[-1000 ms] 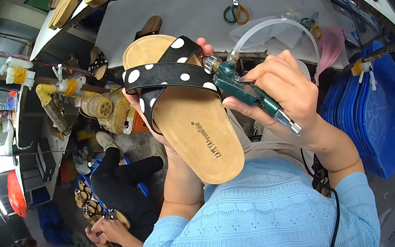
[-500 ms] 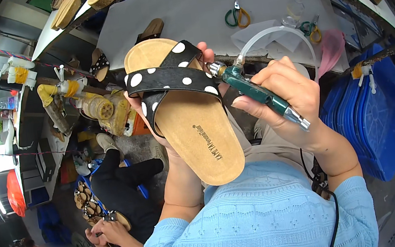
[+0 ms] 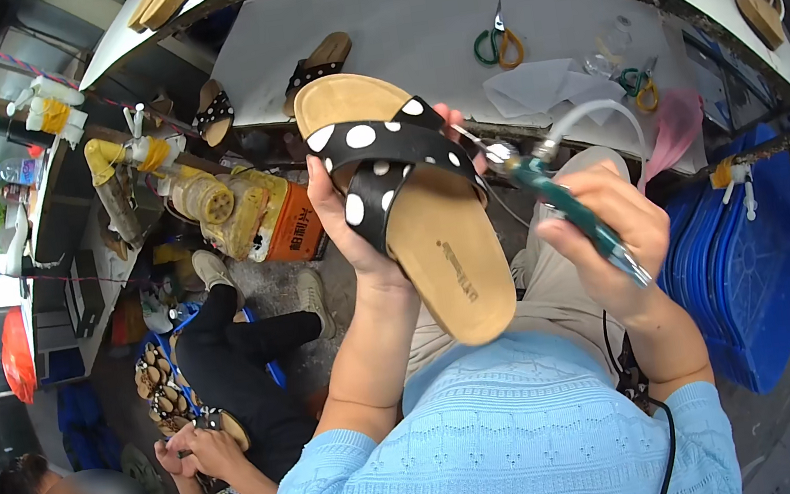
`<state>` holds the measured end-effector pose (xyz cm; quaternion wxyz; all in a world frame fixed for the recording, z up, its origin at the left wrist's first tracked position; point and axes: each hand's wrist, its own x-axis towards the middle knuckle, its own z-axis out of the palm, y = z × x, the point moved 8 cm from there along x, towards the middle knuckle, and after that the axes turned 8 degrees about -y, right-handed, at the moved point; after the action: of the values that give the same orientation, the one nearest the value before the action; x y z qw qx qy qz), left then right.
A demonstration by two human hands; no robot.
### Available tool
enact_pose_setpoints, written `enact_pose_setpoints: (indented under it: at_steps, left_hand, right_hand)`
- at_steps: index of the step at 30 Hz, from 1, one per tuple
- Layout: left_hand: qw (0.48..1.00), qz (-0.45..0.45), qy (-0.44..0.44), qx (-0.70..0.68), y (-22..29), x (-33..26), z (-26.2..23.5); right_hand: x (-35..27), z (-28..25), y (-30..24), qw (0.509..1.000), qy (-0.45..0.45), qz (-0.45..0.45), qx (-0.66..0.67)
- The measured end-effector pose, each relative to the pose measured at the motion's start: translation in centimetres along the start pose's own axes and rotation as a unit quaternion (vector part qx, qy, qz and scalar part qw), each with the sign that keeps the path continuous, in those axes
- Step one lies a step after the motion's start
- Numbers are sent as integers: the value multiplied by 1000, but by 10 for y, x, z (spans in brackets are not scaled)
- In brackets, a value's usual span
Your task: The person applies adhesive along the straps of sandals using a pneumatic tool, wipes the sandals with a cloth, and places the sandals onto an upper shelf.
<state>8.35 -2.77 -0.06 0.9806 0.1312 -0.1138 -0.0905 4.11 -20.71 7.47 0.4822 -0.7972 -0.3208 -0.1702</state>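
Note:
A slide sandal (image 3: 464, 268) with a tan footbed and crossed black straps with white dots is held up in front of my body. My left hand (image 3: 349, 228) is closed around it from beneath, its thumb along the left side and fingertips showing past the right edge of the straps. My right hand (image 3: 609, 227) grips a dark green pen-shaped tool (image 3: 560, 196) with metal ends and a clear hose. The tool's metal nozzle points at the right side of the straps, close to my left fingertips. Whether it touches the strap I cannot tell.
Scissors (image 3: 500, 45), a clear bottle (image 3: 611, 45) and more dotted sandals (image 3: 317, 68) lie on the grey bench ahead. Stacked blue trays (image 3: 759, 246) stand at right. An orange container (image 3: 286, 224) is at left. Nearby, a seated co-worker's hands (image 3: 204, 451) hold another sandal.
The sandal has shifted right and tipped a little in my left hand. My right hand and the tool have moved right and down. The whole view has also shifted slightly.

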Motion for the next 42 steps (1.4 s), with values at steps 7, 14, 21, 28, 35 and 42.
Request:
enact_pose_setpoints:
  at_steps: [7,14,21,28,35,42]
  left_hand:
    - [1000,-5,-6,-12,-2,1,-1]
    - [999,-9,32,41,-4,-5,2]
    - [996,42,61,58,2,-17,3]
    - [996,25,81,25,7,-20,-2]
    - [995,61,59,53,28,-23,-4]
    - [995,67,51,56,45,-37,-3]
  right_hand:
    - [17,-5,-52,991,-64,-107,43]
    - [23,33,-61,986,-86,-144,-11]
    - [34,52,-67,977,-63,-200,-48]
    - [37,71,-66,971,-90,-218,-37]
    - [44,84,-72,974,-111,-199,-10]
    - [38,99,-87,971,-102,-216,-10]
